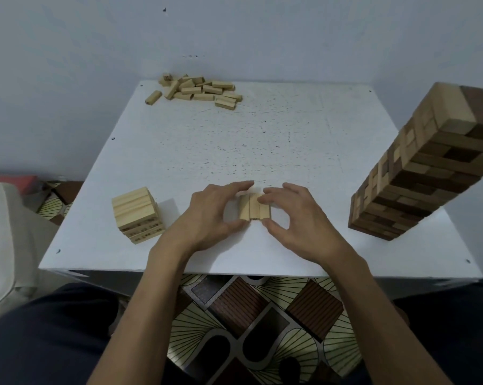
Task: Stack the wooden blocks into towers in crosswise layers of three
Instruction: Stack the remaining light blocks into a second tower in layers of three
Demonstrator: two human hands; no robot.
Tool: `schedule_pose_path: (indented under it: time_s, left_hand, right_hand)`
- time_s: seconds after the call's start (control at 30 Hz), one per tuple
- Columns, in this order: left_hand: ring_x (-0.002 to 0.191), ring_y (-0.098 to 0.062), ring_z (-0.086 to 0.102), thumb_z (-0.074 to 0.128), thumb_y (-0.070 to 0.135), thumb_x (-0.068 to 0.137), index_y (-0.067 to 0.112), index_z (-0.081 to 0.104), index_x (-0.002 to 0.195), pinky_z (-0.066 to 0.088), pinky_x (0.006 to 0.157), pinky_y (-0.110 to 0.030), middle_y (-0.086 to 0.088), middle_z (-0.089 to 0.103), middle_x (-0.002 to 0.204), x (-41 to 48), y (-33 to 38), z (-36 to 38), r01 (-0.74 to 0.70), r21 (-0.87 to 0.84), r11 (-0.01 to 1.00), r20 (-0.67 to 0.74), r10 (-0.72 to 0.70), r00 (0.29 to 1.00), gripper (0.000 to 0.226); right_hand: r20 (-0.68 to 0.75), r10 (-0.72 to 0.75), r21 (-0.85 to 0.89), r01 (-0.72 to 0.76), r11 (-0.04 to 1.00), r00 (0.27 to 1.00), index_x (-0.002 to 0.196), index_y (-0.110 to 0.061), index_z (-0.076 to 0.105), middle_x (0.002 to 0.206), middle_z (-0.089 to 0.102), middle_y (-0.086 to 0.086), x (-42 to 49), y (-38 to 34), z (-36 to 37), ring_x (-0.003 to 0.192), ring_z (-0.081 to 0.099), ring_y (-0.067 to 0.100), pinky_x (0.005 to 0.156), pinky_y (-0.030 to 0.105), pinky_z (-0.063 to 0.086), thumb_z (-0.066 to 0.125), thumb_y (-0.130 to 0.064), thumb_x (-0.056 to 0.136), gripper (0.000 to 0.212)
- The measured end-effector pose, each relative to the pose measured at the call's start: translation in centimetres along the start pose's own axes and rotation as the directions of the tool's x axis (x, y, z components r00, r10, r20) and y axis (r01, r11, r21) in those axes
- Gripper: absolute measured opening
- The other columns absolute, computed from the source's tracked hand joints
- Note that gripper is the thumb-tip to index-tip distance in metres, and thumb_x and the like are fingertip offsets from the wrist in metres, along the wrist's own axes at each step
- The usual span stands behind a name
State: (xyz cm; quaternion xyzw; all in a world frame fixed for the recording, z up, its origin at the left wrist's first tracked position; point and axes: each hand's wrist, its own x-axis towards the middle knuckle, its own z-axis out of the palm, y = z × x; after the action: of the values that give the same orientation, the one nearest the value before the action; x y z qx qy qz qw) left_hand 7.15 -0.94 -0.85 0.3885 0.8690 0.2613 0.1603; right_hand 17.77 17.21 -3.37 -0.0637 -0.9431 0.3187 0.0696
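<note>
White worktop (262, 140), square, its surface flecked with small dark marks. It is set against a pale blue-grey wall (262, 37). A patterned floor (248, 329) of brown ribbed squares and cream fan shapes is seen below the near edge. Something cream and padded (1, 232) is seen beyond the left edge.

A pile of loose blocks (198, 90) is heaped at the far left corner, with a single block (153, 97) lying just apart from it on the left-edge side. A short tower (137, 215) of pale blocks stands near the left edge, towards the near edge. A tall tower (423, 168) of mixed pale and dark blocks stands at the right edge.

A row of three blocks (254, 209) lies flat on the worktop near the middle of the near edge, the blocks side by side and touching, their long sides running towards the far edge.

Left hand (209, 215): half closed around the row, fingers reaching over its far end, thumb set at its near end. Right hand (298, 218): likewise half closed, fingertips curled onto the top of the block nearest the right edge, thumb at the near end. The row is gripped between both hands.
</note>
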Motion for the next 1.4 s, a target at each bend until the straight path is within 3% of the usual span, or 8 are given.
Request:
schedule_pose_path:
  time_s: [0.1,0.33,0.53,0.67,1.0,1.1,1.2,1.4]
  left_hand:
    - [0.126,-0.011,0.043,0.072,0.031,0.088,0.036,0.034,0.150,0.032,0.110,-0.040,0.018,0.052,0.140,0.4,-0.4,0.2,-0.041,-0.012,0.999,0.004,0.041,0.999,0.073]
    - [0.117,-0.002,0.045,0.075,0.030,0.086,0.035,0.038,0.148,0.029,0.096,-0.016,0.017,0.055,0.136,0.3,-0.5,0.4,-0.071,-0.045,0.996,-0.021,0.070,0.997,0.072]
    - [0.117,-0.003,0.046,0.075,0.030,0.086,0.034,0.039,0.148,0.034,0.103,-0.024,0.016,0.057,0.134,0.2,-0.6,0.7,-0.086,-0.054,0.995,-0.056,0.083,0.995,0.072]
    - [0.119,-0.003,0.044,0.075,0.031,0.086,0.034,0.039,0.148,0.033,0.104,-0.025,0.016,0.056,0.135,0.1,-0.7,0.8,-0.082,-0.060,0.995,-0.058,0.079,0.995,0.072]
    - [0.117,-0.009,0.049,0.072,0.039,0.082,0.033,0.037,0.149,0.035,0.107,-0.045,0.015,0.058,0.132,0.0,-0.3,0.8,-0.065,-0.077,0.995,-0.058,0.061,0.996,0.076]
    - [0.119,-0.007,0.047,0.064,0.046,0.078,0.031,0.033,0.152,0.034,0.109,-0.045,0.016,0.057,0.133,-0.5,0.1,0.6,-0.049,-0.096,0.994,-0.059,0.043,0.997,0.083]
    - [0.123,-0.008,0.043,0.073,0.040,0.083,0.029,0.026,0.155,0.029,0.112,-0.046,0.016,0.055,0.134,-1.2,0.3,0.0,-0.041,-0.091,0.995,-0.082,0.034,0.996,0.086]
    - [0.126,-0.006,0.039,0.072,0.036,0.084,0.028,0.015,0.156,0.021,0.116,-0.037,0.016,0.053,0.139,-3.1,1.2,-2.3,-0.034,-0.026,0.999,-0.173,0.029,0.984,0.092]
  right_hand:
    - [0.002,-0.016,0.015,0.016,1.000,1.000,0.131,-0.028,0.060,0.143,0.053,-0.012,0.3,0.2,0.0,0.141,0.029,0.019,0.113,0.043,0.033,0.069,-0.029,0.089,0.042]
    - [0.018,-0.049,0.051,0.048,0.998,0.999,0.132,-0.031,0.059,0.139,0.055,-0.015,0.3,0.4,0.2,0.141,0.028,0.017,0.111,0.043,0.035,0.070,-0.030,0.087,0.046]
    - [0.039,-0.044,0.059,0.042,0.997,0.998,0.133,-0.032,0.057,0.139,0.053,-0.018,0.3,0.6,-0.1,0.142,0.025,0.013,0.113,0.046,0.033,0.071,-0.032,0.087,0.048]
    - [0.053,-0.042,0.057,0.039,0.998,0.998,0.134,-0.033,0.055,0.137,0.052,-0.022,0.4,0.5,-0.1,0.142,0.024,0.008,0.113,0.042,0.034,0.072,-0.034,0.087,0.050]
    - [0.079,-0.008,0.086,0.001,0.996,0.997,0.138,-0.037,0.051,0.132,0.048,-0.024,0.5,0.2,-0.4,0.141,0.023,0.002,0.108,0.028,0.033,0.073,-0.033,0.086,0.056]
    - [0.085,-0.019,0.083,0.011,0.996,0.996,0.137,-0.036,0.051,0.123,0.044,-0.032,0.5,-0.3,-0.8,0.137,0.027,0.003,0.105,0.024,0.031,0.073,-0.029,0.086,0.056]
    - [0.069,-0.049,0.082,0.043,0.996,0.996,0.138,-0.038,0.049,0.128,0.051,-0.027,0.5,-1.0,-1.4,0.130,0.033,0.001,0.102,0.019,0.031,0.074,-0.029,0.085,0.059]
    - [0.081,-0.126,0.082,0.119,0.989,0.989,0.142,-0.044,0.039,0.126,0.054,-0.031,1.0,-3.7,-3.0,0.124,0.038,-0.002,0.094,0.011,0.029,0.074,-0.034,0.083,0.069]
